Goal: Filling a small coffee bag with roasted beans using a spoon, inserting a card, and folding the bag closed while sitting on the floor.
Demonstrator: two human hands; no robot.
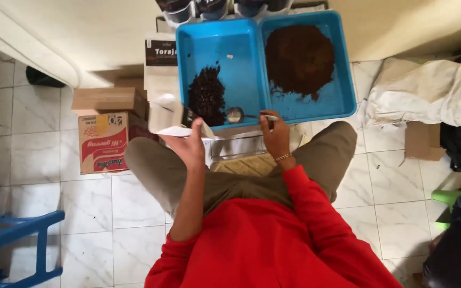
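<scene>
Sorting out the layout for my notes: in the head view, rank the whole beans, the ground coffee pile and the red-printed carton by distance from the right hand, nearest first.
From the right hand:
1. Ground coffee pile, right blue tray, just above.
2. Whole beans, left tray, barely farther.
3. Red-printed carton, floor, far left.

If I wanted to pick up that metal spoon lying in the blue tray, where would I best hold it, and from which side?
Probably by the thin handle, coming from the near right, where the right hand already pinches it. The metal spoon lies almost flat, its round bowl pointing left toward the dark beans in the blue tray. The handle end sticks out at the tray's near rim, so fingers can close on it without touching the beans.
</scene>
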